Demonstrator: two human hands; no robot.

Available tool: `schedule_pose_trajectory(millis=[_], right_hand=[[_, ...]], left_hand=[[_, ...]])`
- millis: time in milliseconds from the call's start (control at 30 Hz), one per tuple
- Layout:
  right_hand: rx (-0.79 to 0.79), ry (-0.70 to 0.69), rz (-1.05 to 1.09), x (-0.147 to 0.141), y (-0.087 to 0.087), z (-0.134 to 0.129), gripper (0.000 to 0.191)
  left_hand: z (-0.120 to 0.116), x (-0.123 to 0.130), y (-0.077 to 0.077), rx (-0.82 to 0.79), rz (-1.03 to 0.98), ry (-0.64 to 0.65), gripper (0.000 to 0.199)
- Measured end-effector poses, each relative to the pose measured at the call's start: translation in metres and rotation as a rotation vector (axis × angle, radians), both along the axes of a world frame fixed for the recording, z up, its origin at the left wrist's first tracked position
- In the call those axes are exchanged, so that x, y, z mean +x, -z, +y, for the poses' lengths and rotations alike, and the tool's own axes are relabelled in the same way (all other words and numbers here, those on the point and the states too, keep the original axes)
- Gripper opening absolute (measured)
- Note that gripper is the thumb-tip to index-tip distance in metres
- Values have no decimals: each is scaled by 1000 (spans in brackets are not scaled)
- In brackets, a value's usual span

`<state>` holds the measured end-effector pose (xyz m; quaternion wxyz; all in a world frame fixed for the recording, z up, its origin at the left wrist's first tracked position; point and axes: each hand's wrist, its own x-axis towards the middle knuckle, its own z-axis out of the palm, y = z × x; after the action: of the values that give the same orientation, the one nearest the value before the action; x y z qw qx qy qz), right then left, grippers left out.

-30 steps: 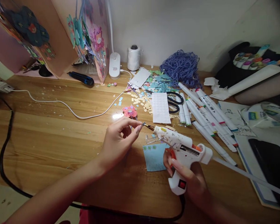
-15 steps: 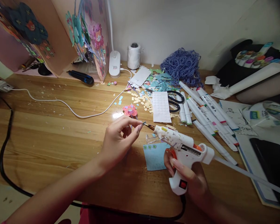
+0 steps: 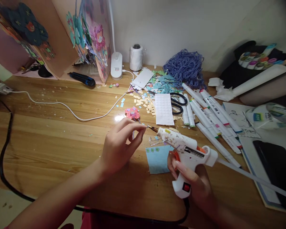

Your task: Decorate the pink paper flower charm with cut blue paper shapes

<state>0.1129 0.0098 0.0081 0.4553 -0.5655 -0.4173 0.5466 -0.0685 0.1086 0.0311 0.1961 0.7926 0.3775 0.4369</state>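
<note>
our left hand (image 3: pixel 120 144) brings its fingertips together at the nozzle (image 3: pixel 153 128) of a white glue gun (image 3: pixel 178 140), our right hand (image 3: pixel 196 181) clamped around the handle (image 3: pixel 180 188).

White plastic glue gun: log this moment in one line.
right hand: grips white plastic glue gun | left hand: pinched fingertips near brassy nozzle | nearby: flat blue sheet
</note>
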Motion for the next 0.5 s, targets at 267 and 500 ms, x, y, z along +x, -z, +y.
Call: schedule_pose_trajectory(millis=[267,500], right_hand=[[-111,-150,94,-17,-28,33,29],[157,-536,371,-145,-41,153,11]], left_hand=[[-8,-63,-54,143,29,-342,16],[-45,-151,-68,2,-117,-842,10]])
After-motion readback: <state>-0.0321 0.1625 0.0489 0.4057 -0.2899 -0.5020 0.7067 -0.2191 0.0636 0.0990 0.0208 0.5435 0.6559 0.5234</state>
